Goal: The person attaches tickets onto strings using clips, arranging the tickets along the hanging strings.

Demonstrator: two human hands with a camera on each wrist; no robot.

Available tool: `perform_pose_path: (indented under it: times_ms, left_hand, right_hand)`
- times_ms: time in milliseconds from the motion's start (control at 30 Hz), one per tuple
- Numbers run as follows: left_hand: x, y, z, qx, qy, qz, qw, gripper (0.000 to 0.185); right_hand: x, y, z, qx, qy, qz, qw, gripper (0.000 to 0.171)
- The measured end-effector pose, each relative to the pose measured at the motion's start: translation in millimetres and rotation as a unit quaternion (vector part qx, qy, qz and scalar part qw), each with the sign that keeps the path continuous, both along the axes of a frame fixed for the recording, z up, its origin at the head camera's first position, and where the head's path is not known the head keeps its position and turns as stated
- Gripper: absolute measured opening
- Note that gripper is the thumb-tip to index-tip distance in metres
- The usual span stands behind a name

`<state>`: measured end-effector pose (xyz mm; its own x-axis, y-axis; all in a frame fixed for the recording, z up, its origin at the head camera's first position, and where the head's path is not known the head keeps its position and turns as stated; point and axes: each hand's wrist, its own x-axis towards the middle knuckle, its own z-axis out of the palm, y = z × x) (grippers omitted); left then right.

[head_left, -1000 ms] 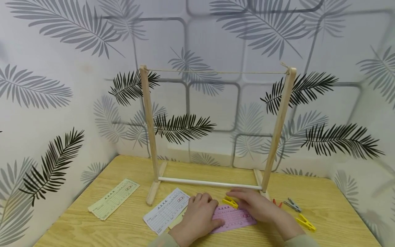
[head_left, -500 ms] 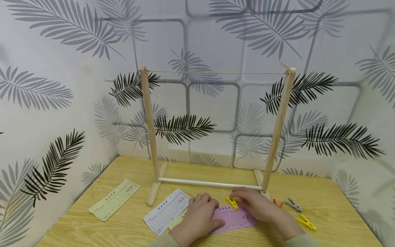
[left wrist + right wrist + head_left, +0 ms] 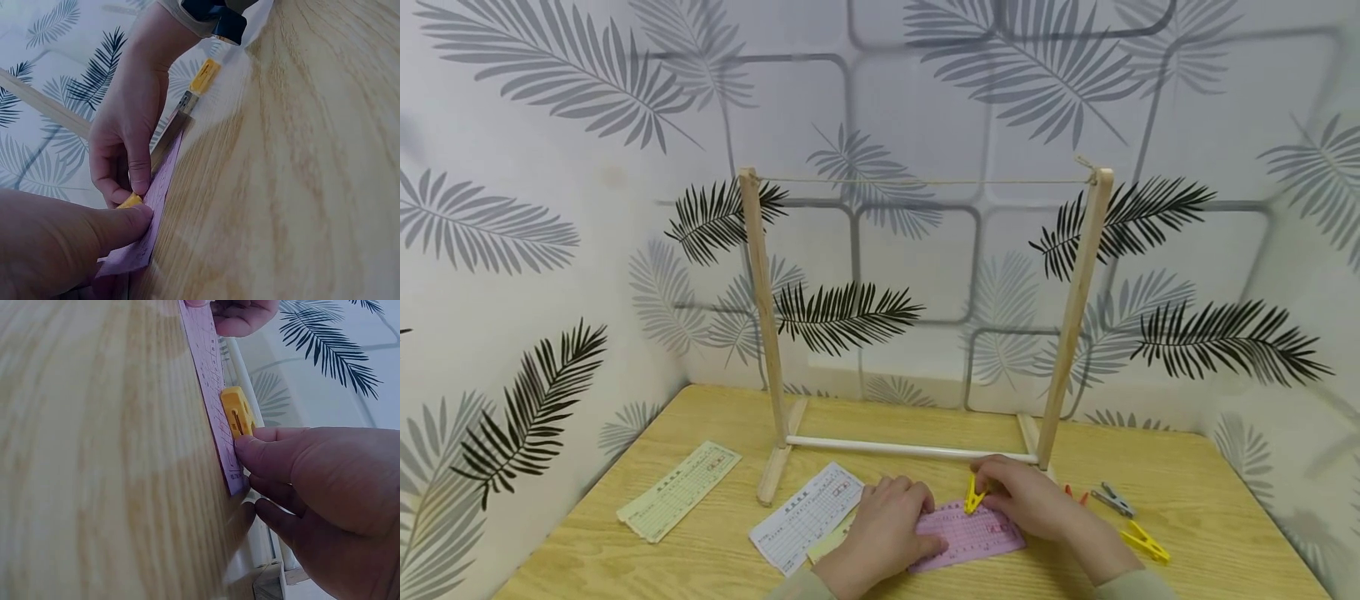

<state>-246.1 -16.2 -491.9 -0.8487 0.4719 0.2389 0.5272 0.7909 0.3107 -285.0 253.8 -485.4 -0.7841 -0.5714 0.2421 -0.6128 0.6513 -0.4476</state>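
The person has a pink slip (image 3: 967, 537) lying flat on the desk (image 3: 625, 567), just in front of the wooden rack (image 3: 760, 333). The left hand (image 3: 887, 533) lies on the slip's left end with fingers fairly straight, pressing it down. The right hand (image 3: 1030, 500) pinches a yellow peg (image 3: 973, 497) between thumb and fingers, so that grip is narrow and closed around the peg. The peg stands nearly upright at the slip's far edge, right beside the rack's white bottom bar (image 3: 910, 448).

In the right wrist view the peg (image 3: 237, 412) sits right against the slip's edge (image 3: 212, 387), but I can't tell if its mouth actually has paper in it.

What could go wrong, as I see it: the slip is thin and flat against the desk, so the peg may skid over the edge instead of biting, or crumple it. If the left hand lets up, the whole slip could slide toward the rack. A shallow bite would probably let go once lifted. The bar is also very close, so the peg could knock into it.

Other stuff around the rack: a white slip (image 3: 805, 517) and a green slip (image 3: 677, 492) to the left, and spare pegs in orange (image 3: 1075, 494), grey (image 3: 1116, 498) and yellow (image 3: 1144, 542) to the right. A string (image 3: 925, 180) runs across the rack's top.
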Motion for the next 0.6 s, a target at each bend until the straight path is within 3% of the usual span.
perform_pose_path:
  times_ms: [200, 467, 600]
  left_hand:
    - [-0.9, 1, -0.3, 0.007, -0.02, -0.006, 0.9998, 0.047]
    - [-1.0, 1, 1.5, 0.007, -0.033, -0.008, 0.9994, 0.035]
    - [-0.8, 1, 1.3, 0.017, -0.035, -0.009, 0.9992, 0.038]
  right_hand:
    - [1.2, 3, 0.4, -0.021, 0.002, -0.005, 1.0, 0.02]
    - [1.4, 9, 7.4, -0.053, -0.051, -0.018, 0.997, 0.011]
    - [1.9, 11, 10.2, -0.075, -0.071, -0.025, 0.994, 0.01]
